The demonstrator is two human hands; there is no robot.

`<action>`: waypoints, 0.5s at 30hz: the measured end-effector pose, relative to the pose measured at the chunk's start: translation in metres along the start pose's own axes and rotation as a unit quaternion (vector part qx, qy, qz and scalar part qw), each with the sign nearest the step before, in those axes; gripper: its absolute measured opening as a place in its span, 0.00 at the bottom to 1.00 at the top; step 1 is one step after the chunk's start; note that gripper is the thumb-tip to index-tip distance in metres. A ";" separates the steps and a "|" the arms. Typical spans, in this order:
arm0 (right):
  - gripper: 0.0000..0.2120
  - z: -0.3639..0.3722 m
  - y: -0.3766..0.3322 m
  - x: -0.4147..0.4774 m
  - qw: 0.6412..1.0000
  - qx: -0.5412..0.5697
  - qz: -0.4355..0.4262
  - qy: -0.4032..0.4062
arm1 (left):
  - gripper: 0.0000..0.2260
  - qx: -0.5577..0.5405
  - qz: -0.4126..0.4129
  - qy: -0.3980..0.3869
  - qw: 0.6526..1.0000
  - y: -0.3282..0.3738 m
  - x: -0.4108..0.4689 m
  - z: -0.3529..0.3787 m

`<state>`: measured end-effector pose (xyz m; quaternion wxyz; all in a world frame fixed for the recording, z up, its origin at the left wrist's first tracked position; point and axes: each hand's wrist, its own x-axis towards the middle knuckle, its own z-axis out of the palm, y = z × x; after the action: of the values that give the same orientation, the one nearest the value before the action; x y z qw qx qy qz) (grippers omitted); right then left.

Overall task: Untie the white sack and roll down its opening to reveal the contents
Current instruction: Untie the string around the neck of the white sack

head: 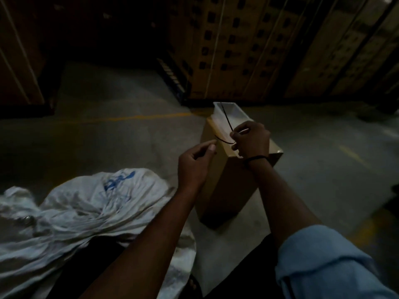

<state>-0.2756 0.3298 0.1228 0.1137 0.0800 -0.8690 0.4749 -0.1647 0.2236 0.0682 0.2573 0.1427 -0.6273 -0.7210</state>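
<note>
Right hand (pixel 251 140): fingers curled tight on a thin black cord (pixel 226 124), above a box (pixel 218 190). Left hand (pixel 195 164): fingertips loosely pinched just beside the cord's free end; contact unclear. Sack (pixel 86 210): crumpled on floor, below-left of both hands, cut off at frame edge; opening and contents indistinct in dim light.

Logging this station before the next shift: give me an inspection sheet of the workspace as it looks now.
Surface: grey concrete floor, yellow line painted across.
Job's things: white sack lying crumpled, blue print on it.
Clutter: cardboard box standing on the floor; white tray on top.
Grippers: right hand closed on a thin black cord; left hand beside it, fingers curled, holding nothing seen.
Cables: nothing seen besides the cord.
Surroundings: stacked cartons behind, dim light.
</note>
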 end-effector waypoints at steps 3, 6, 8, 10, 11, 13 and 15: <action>0.04 -0.014 0.017 0.026 0.997 0.026 0.054 0.046 | 0.08 0.004 -0.011 -0.016 1.000 0.000 -0.004 0.020; 0.08 -0.025 0.031 0.050 0.994 0.039 0.058 0.078 | 0.09 0.021 -0.023 -0.030 0.999 0.002 -0.001 0.037; 0.08 -0.029 0.040 0.067 0.993 0.021 0.048 0.107 | 0.09 0.020 -0.034 -0.041 0.998 0.002 0.007 0.048; 0.07 -0.027 0.055 0.088 0.990 -0.012 0.036 0.135 | 0.09 0.007 -0.040 -0.046 0.998 0.002 0.015 0.058; 0.06 -0.022 0.067 0.102 0.989 -0.030 0.029 0.144 | 0.09 0.003 -0.036 -0.046 0.998 0.002 0.020 0.063; 0.06 -0.011 0.080 0.119 0.984 -0.075 0.016 0.163 | 0.08 0.009 -0.017 -0.056 0.998 -0.001 0.030 0.074; 0.07 -0.009 0.063 0.111 0.981 -0.111 0.009 0.160 | 0.09 0.031 -0.006 -0.073 0.997 -0.004 0.039 0.084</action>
<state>-0.3971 0.3676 0.1070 0.2553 -0.0182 -0.8874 0.3835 -0.2424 0.2719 0.0830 0.2020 0.1009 -0.6655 -0.7114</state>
